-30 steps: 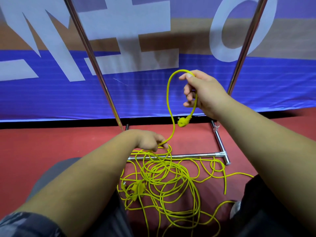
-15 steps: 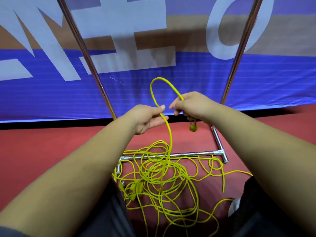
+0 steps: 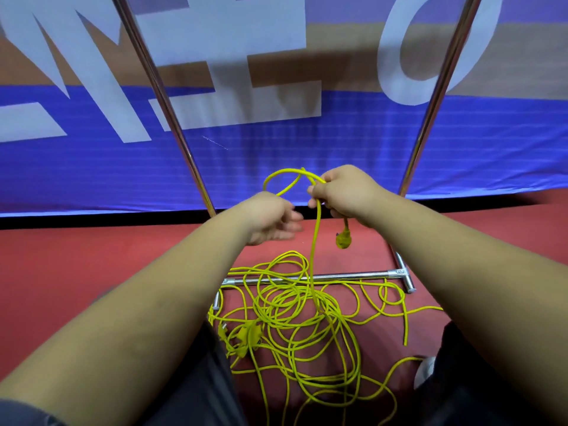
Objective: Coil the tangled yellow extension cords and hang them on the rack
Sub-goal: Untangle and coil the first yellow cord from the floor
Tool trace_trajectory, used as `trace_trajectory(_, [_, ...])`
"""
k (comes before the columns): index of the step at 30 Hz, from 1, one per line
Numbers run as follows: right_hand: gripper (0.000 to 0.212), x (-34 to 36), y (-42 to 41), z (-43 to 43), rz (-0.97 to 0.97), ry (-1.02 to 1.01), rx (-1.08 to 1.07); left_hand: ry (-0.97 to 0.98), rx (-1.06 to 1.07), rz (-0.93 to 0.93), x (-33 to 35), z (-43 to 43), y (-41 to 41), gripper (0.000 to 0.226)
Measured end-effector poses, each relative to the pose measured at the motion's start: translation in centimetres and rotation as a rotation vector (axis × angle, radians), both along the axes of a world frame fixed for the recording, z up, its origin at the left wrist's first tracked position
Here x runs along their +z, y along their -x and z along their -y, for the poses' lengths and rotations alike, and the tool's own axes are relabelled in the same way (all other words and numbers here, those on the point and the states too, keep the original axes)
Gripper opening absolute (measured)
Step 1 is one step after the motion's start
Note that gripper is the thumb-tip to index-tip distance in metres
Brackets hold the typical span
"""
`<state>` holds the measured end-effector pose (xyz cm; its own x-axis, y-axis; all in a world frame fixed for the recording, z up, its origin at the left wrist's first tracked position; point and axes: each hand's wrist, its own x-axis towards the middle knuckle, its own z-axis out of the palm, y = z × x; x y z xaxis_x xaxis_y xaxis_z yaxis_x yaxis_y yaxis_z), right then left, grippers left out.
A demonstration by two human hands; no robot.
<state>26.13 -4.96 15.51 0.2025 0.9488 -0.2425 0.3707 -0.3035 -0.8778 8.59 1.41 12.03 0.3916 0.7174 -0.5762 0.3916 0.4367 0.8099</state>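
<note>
While right hand (image 3: 347, 192) pinches the yellow cord (image 3: 314, 256) loop, left hand (image 3: 270, 217) just beside, fingers loose, empty.

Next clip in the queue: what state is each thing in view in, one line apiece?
right hand: grips a loop of yellow cord
left hand: open, motion-blurred, holding nothing that shows
plug: dangles below the right hand
rack: standing, no cord hung on the part in view
cord pile: tangled, uncoiled, strands crossing the rack's base bar
</note>
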Motion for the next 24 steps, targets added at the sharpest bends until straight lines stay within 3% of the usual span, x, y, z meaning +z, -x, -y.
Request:
trace_trajectory(3, [0.013, 0.3, -0.9, -0.5, -0.075, 0.018, -0.116, -0.091, -0.681, -0.253, -1.8, 2.5, -0.4, 0.037])
trace_trajectory(5, [0.01, 0.2, -1.7, -0.8, -0.083, 0.034, -0.165, -0.193, -0.868, -0.297, -3.1, 3.8, -1.1, 0.034])
trace_trajectory(8, [0.016, 0.2, -2.7, -1.0, -0.026, 0.032, -0.185, -0.386, -0.799, -0.388, -3.5, 4.1, -1.7, 0.022])
trace_trajectory(12, [0.035, 0.6, -4.4, -0.5, 0.594, 0.102, -0.159, -0.819, -0.644, -0.61, -1.4, 2.1, -0.4, 0.002])
trace_trajectory(15, [0.025, 0.9, -4.8, -0.1, 0.678, 0.169, -0.152, -1.098, -0.632, -0.648, -0.1, 0.9, 0.5, 0.018])
trace_trajectory(18, [0.026, 0.9, -4.2, 0.2, 0.567, 0.174, -0.042, -1.205, -0.618, -0.473, 1.3, 0.8, 0.4, 0.028])
trace_trajectory(21, [0.022, 0.6, -3.0, 0.7, 0.188, 0.168, 0.017, -1.244, -0.566, -0.281, 2.6, 1.7, -0.2, 0.023])
trace_trajectory(24, [0.019, 0.0, -1.7, 0.6, -0.075, 0.174, 0.095, -1.155, -0.319, -0.239, 3.4, 1.9, -0.7, 0.016])
